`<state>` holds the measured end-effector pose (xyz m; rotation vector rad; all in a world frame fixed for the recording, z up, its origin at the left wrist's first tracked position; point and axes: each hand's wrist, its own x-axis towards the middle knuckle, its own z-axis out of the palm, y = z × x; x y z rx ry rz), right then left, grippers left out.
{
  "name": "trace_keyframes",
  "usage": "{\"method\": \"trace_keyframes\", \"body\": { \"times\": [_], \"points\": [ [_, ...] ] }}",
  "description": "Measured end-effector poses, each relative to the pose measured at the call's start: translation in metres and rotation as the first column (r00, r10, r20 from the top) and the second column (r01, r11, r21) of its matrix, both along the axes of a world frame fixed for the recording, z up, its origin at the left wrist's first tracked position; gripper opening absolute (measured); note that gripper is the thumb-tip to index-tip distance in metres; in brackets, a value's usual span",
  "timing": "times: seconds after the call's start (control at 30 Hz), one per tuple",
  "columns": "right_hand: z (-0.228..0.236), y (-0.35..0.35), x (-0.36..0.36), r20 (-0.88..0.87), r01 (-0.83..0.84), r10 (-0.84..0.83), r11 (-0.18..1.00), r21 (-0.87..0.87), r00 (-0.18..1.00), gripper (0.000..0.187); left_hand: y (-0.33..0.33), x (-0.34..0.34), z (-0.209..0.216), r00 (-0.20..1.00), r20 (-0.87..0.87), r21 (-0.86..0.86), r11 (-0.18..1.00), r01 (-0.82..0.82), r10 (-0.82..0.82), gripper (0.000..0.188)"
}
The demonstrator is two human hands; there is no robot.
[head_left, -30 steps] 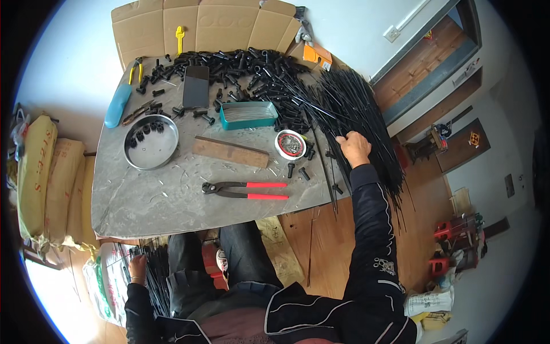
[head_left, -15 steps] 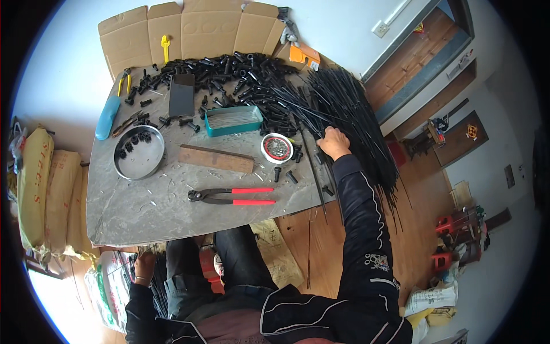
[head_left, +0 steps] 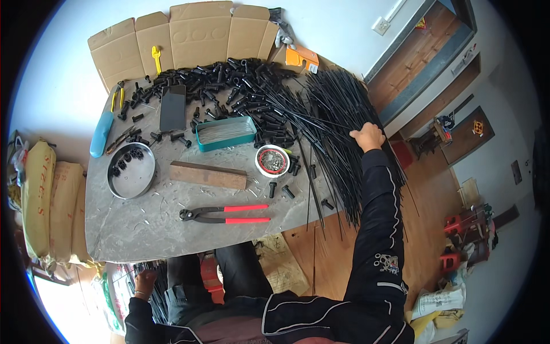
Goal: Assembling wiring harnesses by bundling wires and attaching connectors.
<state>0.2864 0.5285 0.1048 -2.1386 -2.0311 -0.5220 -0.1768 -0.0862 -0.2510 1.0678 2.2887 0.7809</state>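
My right hand is at the right side of the table, over a large heap of thin black rods. Its thumb and fingers are closed on a black rod that slants in from the left. Below the table's left front edge, my left hand is closed beside another bunch of black rods; what it grips is hard to make out. A pile of black plastic bolt-like fittings spreads along the back of the table, touching the rods.
On the grey table are red-handled pincers, a wooden block, a teal tin of thin pins, a round metal dish, a white tub and a phone. Cardboard stands behind. Sacks lean at left.
My right hand has moved right across the rod heap, and some rods have shifted with it. My left hand stays low by the other bunch. The view has tilted slightly.
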Motion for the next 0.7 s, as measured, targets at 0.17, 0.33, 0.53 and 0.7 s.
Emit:
{"method": "trace_keyframes", "body": {
  "times": [0.17,0.33,0.53,0.7],
  "points": [
    [-0.006,0.021,-0.004,-0.105,-0.125,0.128,0.992,0.033,0.986,0.032,0.019,0.013,0.005,0.999,0.039,-0.033,0.999,-0.009,0.011,0.013],
    [0.009,0.027,0.02,-0.356,-0.163,0.137,0.986,-0.046,0.925,0.032,0.033,0.015,0.025,0.993,0.03,-0.004,0.994,0.113,-0.113,0.013],
    [0.016,0.014,0.024,-0.397,-0.092,0.11,0.994,0.064,0.911,0.035,0.031,0.02,0.034,0.991,-0.004,-0.072,0.988,0.136,-0.137,0.016],
    [0.033,0.011,0.022,-0.427,-0.23,0.24,0.97,0.076,0.872,0.029,0.024,0.02,0.038,0.99,0.02,-0.059,0.988,0.142,-0.141,0.02]
  ]
}}
